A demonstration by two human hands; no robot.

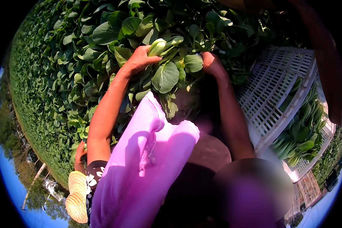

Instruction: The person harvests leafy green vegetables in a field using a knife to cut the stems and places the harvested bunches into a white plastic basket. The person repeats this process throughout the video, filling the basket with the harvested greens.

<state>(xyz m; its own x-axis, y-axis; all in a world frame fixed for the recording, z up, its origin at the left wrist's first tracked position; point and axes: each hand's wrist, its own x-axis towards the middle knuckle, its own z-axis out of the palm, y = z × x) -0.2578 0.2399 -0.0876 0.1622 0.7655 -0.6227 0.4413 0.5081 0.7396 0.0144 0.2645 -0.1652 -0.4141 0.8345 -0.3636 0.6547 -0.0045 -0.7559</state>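
My left hand [141, 60] is closed around a head of bok choy [157, 47], its pale green base turned up beside the thumb and its leaves hanging below. To the right, my right hand [212, 64] is closed on a small pale object at the leaves' edge; only a bit of it shows, so its kind is unclear. A round bok choy leaf [193, 63] lies just left of that hand. Dense growing leafy greens [105, 34] surround both hands. A purple cloth [159, 148] hangs over my front, below the hands.
At right stands a white slatted plastic crate [276, 94] holding harvested greens [305, 131]. A co-worker in a straw hat [77, 196] is at lower left, one hand [80, 152] among the plants. Another person's arm [327, 65] shows at upper right. More crates [308, 188] stand at lower right.
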